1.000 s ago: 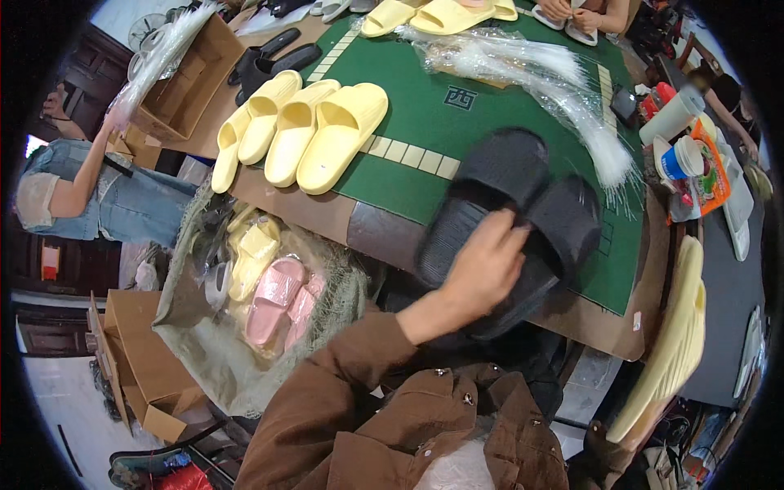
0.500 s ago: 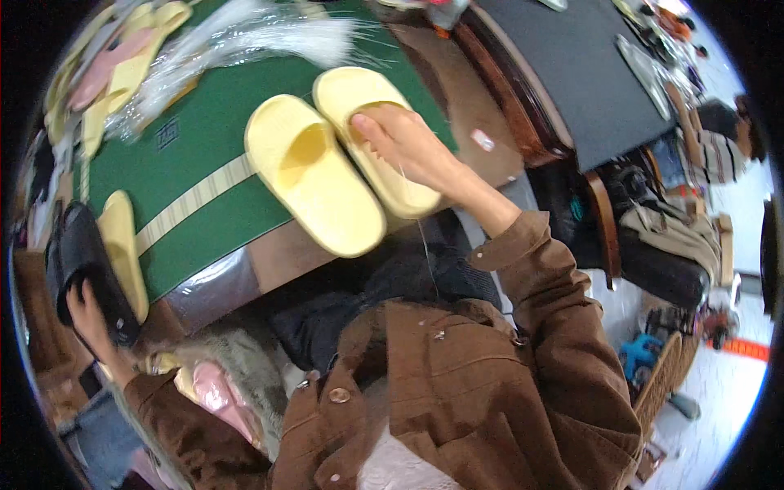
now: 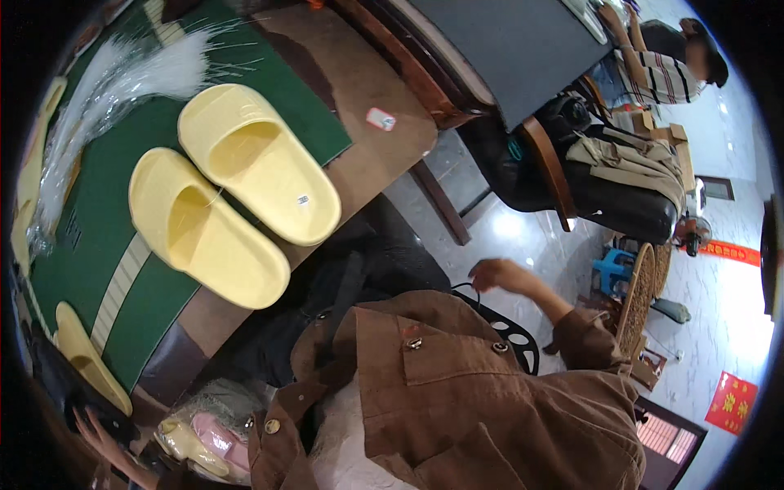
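Black slipper (image 3: 61, 392) is way down at the left end of the green table (image 3: 98, 269), hanging off the edge, and the left hand (image 3: 102, 437) has its fingers spread up against it from below. Can't really tell if that's a proper hold or just a touch; it's dark in that corner. If it's only fingertips, I'd guess the slipper could slide off onto the bag of pink slippers (image 3: 208, 437) under the table. Further right on the table, the pair of yellow slippers (image 3: 233, 192) sits side by side, toes poking over the near edge, so a bump from a sleeve might tip them off. The right hand (image 3: 498, 276) is well off the table to the right, empty, fingers loosely curled over a black chair back (image 3: 510, 335).
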Available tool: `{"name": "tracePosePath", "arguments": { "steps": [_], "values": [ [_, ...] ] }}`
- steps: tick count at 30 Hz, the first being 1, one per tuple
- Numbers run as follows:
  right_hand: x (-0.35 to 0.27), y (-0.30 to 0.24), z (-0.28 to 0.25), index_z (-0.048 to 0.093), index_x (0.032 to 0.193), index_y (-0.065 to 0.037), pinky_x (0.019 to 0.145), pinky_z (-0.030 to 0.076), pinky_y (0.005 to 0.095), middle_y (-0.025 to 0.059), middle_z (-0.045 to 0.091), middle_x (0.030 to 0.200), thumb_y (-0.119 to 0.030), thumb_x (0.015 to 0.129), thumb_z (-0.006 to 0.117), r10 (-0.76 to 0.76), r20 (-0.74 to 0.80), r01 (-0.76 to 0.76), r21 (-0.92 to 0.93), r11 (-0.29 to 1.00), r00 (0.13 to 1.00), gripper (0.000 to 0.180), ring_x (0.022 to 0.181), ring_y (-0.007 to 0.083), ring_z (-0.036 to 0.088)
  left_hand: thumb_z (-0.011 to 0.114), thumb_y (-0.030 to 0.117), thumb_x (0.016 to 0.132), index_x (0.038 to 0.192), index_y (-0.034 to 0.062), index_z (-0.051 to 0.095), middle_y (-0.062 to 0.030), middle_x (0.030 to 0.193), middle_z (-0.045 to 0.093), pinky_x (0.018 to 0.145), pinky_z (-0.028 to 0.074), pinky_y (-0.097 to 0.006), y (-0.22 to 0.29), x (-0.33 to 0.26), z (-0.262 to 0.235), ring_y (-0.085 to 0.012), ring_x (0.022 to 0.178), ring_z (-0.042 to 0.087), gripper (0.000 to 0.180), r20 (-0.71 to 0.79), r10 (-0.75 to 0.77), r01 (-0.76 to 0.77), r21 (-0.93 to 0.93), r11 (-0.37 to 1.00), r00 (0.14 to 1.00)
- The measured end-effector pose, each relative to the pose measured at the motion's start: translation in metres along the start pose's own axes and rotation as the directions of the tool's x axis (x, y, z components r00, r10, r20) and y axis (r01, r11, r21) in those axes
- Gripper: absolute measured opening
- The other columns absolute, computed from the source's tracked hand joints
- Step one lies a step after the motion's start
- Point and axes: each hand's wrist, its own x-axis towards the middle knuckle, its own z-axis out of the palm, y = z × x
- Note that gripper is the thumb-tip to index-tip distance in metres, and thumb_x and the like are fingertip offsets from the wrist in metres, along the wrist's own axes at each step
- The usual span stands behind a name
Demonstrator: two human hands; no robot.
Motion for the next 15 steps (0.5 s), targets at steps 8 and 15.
{"name": "tracePosePath", "arguments": {
  "steps": [8, 15],
  "values": [
    [-0.022, -0.012, 0.072, 0.051, 0.114, 0.002, 0.087, 0.049, 0.0477, 0.02, 0.054, 0.116, -0.044, 0.078, 0.072, 0.072, -0.36, -0.322, -0.706, 0.631, 0.93, 0.062, 0.115, 0.0357, 0.052, 0.05, 0.04, 0.098, 0.137, 0.0139, 0.053, -0.0204, 0.148, 0.036, 0.108, 0.034, -0.056, 0.05, -0.024, -0.038, -0.0414, 0.134, 0.036, 0.047, -0.084, 0.095, -0.089, 0.07, 0.994, 0.992],
    [-0.03, -0.027, 0.06, 0.051, 0.105, 0.001, 0.079, 0.05, 0.0495, 0.0237, 0.062, 0.099, -0.027, 0.079, 0.069, 0.119, -0.259, -0.275, -0.732, 0.623, 0.958, 0.043, 0.097, 0.0389, 0.062, 0.061, 0.037, 0.094, 0.133, 0.0135, 0.057, -0.022, 0.148, 0.033, 0.106, 0.036, -0.055, 0.133, -0.043, -0.058, -0.0421, 0.135, 0.034, 0.046, -0.092, 0.074, -0.086, -0.138, 0.987, 0.993]
  ]
}}
